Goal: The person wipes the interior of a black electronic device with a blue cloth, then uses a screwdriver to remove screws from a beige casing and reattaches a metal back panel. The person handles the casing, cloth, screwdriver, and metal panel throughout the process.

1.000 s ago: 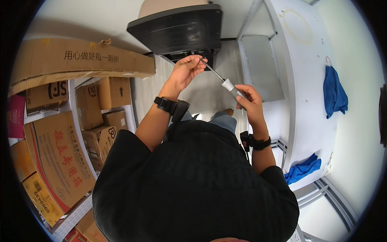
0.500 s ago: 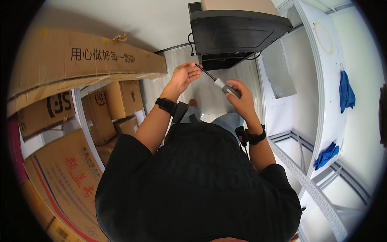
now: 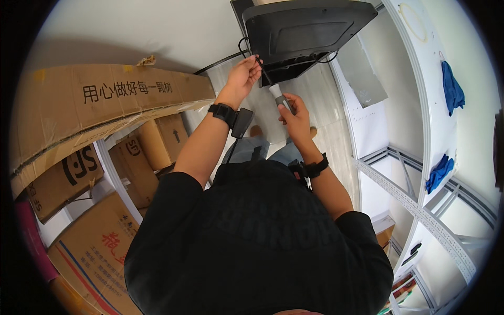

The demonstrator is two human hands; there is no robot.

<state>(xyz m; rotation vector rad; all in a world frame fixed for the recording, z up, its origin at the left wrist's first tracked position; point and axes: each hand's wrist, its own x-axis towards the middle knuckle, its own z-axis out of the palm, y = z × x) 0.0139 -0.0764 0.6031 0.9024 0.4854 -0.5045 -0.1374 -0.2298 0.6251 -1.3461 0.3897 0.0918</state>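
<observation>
A screwdriver (image 3: 275, 92) with a grey and white handle is gripped by my right hand (image 3: 295, 116), its dark shaft slanting up and left. My left hand (image 3: 244, 79) pinches its fingertips together at the shaft's tip. Whatever lies between those fingertips is too small to make out. Just beyond both hands stands a large black plastic panel (image 3: 310, 34) with a recessed face. A black cable (image 3: 328, 59) loops below its lower edge. Another thin cable hangs by its left side, close to my left fingers.
On the left, a long cardboard box (image 3: 126, 94) lies above a shelf with several brown boxes (image 3: 157, 139). White metal shelving (image 3: 388, 160) runs along the right, with blue cloths (image 3: 451, 89) on its side. Grey floor (image 3: 328, 121) shows between them.
Both hands have moved up toward the black panel, carrying the screwdriver along. The screwdriver's shaft now stands steeper, and its tip is close to the panel's lower left edge.
</observation>
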